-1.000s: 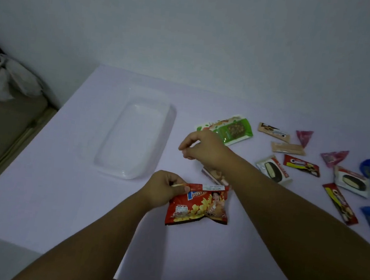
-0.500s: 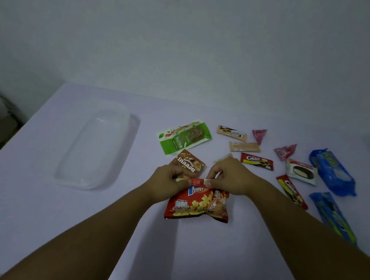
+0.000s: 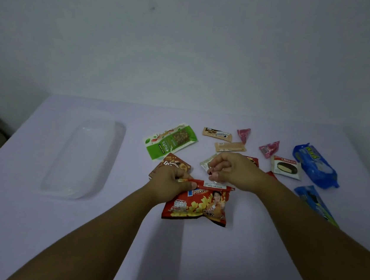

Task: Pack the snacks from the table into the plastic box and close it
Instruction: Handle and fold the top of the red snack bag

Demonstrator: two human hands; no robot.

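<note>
A plain pale wall stands behind a table [image 3: 35, 227] covered in smooth lilac cloth. On its left part lies one clear plastic box [image 3: 83, 157], oblong with rounded corners. Near the middle lies one red foil bag [image 3: 198, 203], crinkled, marked "POTATO". The left hand [image 3: 169, 183] pinches the bag's top seam at the left corner; the right hand [image 3: 228, 169] hangs just above the seam with fingers curled, and I cannot tell whether it holds anything. Beyond them lie one green packet [image 3: 170, 140] reading "Nuts", one brown pouch [image 3: 172, 164], two tan bars [image 3: 223, 140], two pink triangular sweets [image 3: 256, 142], one white "Choco Pie" wrapper [image 3: 286, 167] and two blue glossy packs [image 3: 315, 166].
</note>
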